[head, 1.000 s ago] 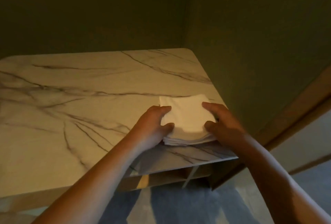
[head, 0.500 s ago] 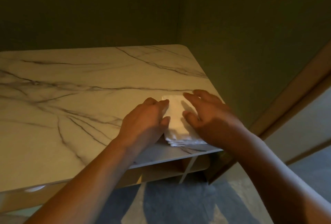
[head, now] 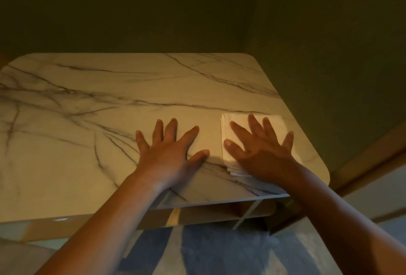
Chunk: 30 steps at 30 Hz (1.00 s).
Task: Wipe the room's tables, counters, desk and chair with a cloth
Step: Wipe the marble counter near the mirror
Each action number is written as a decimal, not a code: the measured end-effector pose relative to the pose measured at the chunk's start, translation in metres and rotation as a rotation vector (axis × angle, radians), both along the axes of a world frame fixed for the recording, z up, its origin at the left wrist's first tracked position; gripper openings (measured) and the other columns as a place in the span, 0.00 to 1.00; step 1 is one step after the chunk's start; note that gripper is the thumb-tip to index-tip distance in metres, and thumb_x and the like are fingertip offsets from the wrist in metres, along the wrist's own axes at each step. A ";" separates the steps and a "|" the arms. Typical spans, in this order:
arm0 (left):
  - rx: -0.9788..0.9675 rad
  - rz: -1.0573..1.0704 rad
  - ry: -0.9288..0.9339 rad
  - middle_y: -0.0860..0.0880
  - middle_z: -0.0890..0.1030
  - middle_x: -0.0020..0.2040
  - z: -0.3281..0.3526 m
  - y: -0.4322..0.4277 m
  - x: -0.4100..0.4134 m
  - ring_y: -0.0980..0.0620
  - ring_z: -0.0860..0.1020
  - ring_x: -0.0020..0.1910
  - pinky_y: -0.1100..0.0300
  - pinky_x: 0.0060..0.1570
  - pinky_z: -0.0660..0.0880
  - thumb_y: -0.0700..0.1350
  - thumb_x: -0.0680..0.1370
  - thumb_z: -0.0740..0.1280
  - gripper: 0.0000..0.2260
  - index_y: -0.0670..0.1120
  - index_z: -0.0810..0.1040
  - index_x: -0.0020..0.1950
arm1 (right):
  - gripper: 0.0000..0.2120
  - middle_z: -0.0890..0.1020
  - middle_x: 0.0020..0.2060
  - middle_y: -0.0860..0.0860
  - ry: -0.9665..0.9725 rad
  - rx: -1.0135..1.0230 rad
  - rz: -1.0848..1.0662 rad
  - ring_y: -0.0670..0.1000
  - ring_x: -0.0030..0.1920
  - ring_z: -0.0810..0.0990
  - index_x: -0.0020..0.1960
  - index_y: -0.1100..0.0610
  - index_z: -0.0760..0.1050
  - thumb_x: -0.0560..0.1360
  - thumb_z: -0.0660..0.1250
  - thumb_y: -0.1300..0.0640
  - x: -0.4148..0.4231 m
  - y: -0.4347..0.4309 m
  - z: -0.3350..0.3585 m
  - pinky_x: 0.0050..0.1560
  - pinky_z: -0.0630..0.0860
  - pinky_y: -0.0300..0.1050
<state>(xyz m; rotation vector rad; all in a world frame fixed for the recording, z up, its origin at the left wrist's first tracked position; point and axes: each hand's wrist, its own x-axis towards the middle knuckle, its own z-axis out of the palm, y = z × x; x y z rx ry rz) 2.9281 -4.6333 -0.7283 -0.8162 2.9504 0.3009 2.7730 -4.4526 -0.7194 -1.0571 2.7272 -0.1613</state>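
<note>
Right hand [head: 261, 149] flat on cloth [head: 275, 123] — left hand [head: 169, 149] on table [head: 109, 121].

Bare forearms [head: 114, 215], ringless hands [head: 169, 153]

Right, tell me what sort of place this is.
Probably a furnished room in a home or hotel, dimly lit: a marble-look table set into a corner of dark walls, carpet below, and a folded white cloth under the right hand.

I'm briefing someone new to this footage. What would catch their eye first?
Two spread hands near the front edge of a veined marble table. The right hand lies flat on a folded white cloth near the table's right corner; the left hand rests flat on bare marble beside it.
</note>
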 end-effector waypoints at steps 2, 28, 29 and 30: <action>-0.004 0.017 -0.020 0.51 0.38 0.83 0.001 -0.012 -0.006 0.42 0.34 0.80 0.29 0.72 0.34 0.79 0.72 0.39 0.36 0.69 0.37 0.77 | 0.32 0.37 0.82 0.44 -0.012 0.001 -0.010 0.56 0.81 0.33 0.78 0.30 0.38 0.78 0.43 0.26 -0.009 -0.006 0.000 0.72 0.32 0.75; -0.038 -0.059 -0.040 0.52 0.33 0.82 -0.006 -0.078 -0.038 0.42 0.31 0.80 0.26 0.70 0.34 0.82 0.67 0.33 0.38 0.72 0.31 0.75 | 0.36 0.42 0.83 0.44 0.076 0.073 -0.058 0.58 0.82 0.39 0.78 0.30 0.39 0.73 0.39 0.22 -0.172 -0.154 -0.002 0.71 0.35 0.80; -0.037 -0.062 -0.021 0.51 0.32 0.82 -0.006 -0.078 -0.037 0.42 0.31 0.80 0.26 0.70 0.34 0.81 0.68 0.33 0.37 0.72 0.30 0.75 | 0.36 0.42 0.83 0.44 0.074 0.074 -0.058 0.58 0.82 0.39 0.78 0.30 0.39 0.73 0.39 0.22 -0.179 -0.157 -0.002 0.71 0.35 0.80; -0.038 -0.063 -0.011 0.51 0.32 0.82 -0.006 -0.078 -0.036 0.42 0.30 0.79 0.26 0.70 0.33 0.81 0.68 0.34 0.37 0.72 0.30 0.75 | 0.36 0.42 0.83 0.45 0.072 0.074 -0.057 0.58 0.82 0.39 0.79 0.30 0.39 0.73 0.39 0.22 -0.186 -0.159 -0.002 0.71 0.36 0.80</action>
